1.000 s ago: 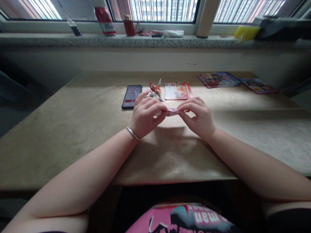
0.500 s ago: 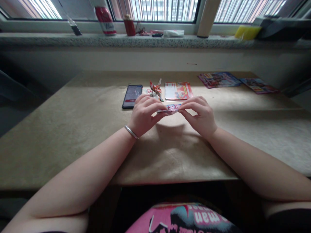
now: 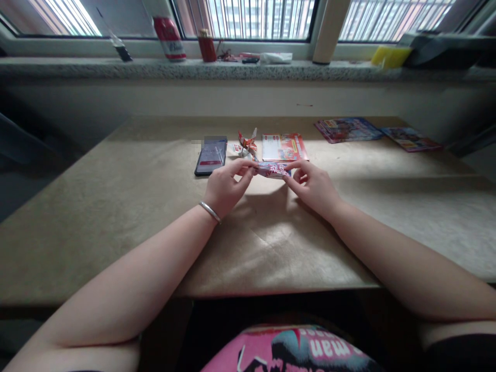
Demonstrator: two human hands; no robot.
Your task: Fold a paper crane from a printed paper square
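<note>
A small folded piece of printed paper (image 3: 272, 169), pink, white and blue, is stretched between my two hands just above the table. My left hand (image 3: 229, 185), with a silver bangle at the wrist, pinches its left end between thumb and fingers. At the right end, the thumb and index finger of my right hand (image 3: 314, 187) pinch the paper. Just beyond the paper stands a folded red-and-white paper figure (image 3: 248, 142) with pointed tips. Next to it lies a stack of red-and-white printed sheets (image 3: 284, 147).
A phone (image 3: 211, 156) lies left of the paper figure. Colourful printed booklets (image 3: 351, 129) are at the back right of the table (image 3: 96, 222). The stone windowsill (image 3: 248, 72) holds a red-and-white can (image 3: 169, 39), a red container (image 3: 206, 46) and a yellow object (image 3: 390, 57).
The folded paper has turned so more of its printed face shows. My left fingers have shifted to its left end, and my right fingers have changed their grip slightly.
</note>
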